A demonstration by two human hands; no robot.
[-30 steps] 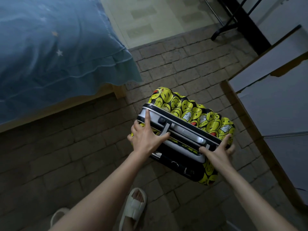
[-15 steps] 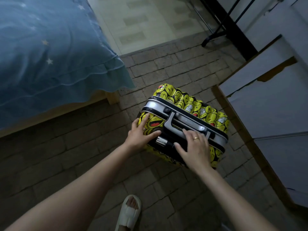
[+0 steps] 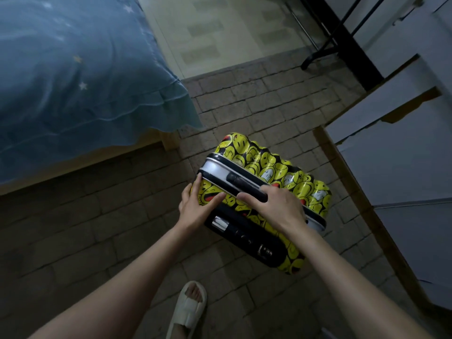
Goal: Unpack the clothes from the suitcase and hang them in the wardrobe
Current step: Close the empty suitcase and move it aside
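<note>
A closed hard-shell suitcase (image 3: 281,172), yellow with smiley faces and a silver and black rim, stands on the brick-pattern floor between the bed and the white wardrobe (image 3: 401,172). My left hand (image 3: 195,206) presses flat against its near left side, fingers straight. On the suitcase's top, my right hand (image 3: 276,204) has its thumb on the near side of the black carry handle (image 3: 242,183) and its fingers wrapped over the handle's right end. No clothes are in sight.
A bed with a blue star-print cover (image 3: 73,81) fills the left. A black metal rack (image 3: 342,37) stands at the back right. My foot in a white slipper (image 3: 188,307) is just behind the suitcase. Pale tiles (image 3: 220,33) lie beyond the brick floor.
The suitcase has turned and tipped, so its handle side faces up. My right hand went from the right end to the black handle; my left hand slid down onto the near side.
</note>
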